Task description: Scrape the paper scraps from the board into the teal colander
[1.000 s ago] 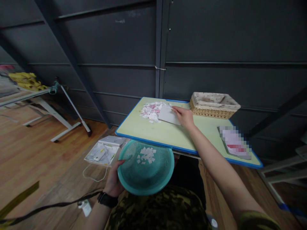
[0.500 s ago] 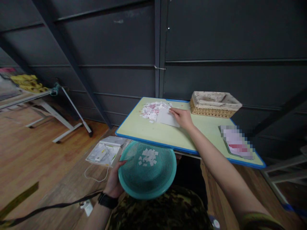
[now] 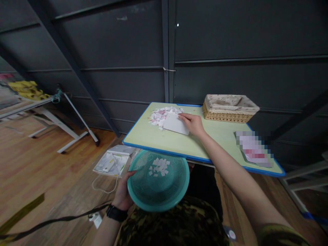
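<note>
My left hand [image 3: 124, 193] is closed on the left rim of a green mesh basin [image 3: 158, 196], which it keeps below the table's front edge. Inside the basin lies a cluster of small white paper pieces [image 3: 160, 166]. Over the table, my right hand [image 3: 192, 124] pinches the right upper edge of a white card [image 3: 175, 124]. That card slants against the right front side of a heap of paper scraps [image 3: 160, 115], white with some pink and red. Part of the heap is hidden behind the card.
A fabric-lined wicker basket [image 3: 225, 114] stands at the table's [image 3: 143, 138] back right. A partly blurred flat item [image 3: 253, 148] lies on the right. An open white box [image 3: 112, 164] with a cable is on the floor at left. Behind the table rises a dark panel wall [image 3: 123, 44].
The white card has shifted slightly left, further onto the scrap heap, with my right hand on it. My left hand keeps the basin in about the same place.
</note>
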Demonstrator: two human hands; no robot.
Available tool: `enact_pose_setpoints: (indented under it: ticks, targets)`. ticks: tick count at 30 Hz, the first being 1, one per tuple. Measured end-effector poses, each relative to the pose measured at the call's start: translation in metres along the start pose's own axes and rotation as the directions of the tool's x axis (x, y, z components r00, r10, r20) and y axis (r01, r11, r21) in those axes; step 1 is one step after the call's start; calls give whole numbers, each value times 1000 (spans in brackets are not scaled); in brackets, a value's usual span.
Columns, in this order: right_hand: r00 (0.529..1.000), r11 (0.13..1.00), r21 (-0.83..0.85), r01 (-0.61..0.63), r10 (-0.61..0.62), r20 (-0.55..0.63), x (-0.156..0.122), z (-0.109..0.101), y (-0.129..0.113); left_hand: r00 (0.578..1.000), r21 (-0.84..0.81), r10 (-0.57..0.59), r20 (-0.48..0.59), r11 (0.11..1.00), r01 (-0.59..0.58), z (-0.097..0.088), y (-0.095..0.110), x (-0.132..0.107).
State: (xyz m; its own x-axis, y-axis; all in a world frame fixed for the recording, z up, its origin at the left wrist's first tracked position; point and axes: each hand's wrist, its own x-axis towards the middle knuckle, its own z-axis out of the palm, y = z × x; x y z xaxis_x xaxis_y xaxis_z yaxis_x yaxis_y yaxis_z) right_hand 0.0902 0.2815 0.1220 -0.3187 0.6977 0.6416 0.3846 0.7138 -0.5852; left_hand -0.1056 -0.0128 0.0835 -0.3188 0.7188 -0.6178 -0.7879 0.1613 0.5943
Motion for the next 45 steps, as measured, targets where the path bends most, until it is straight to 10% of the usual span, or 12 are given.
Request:
enact_pose_setpoints:
  ticks: [45]
  targets:
    - [994,993,-68,-97,99,34,5,-15,-3,998,21,-54,13,998,53,4,-2,-6]
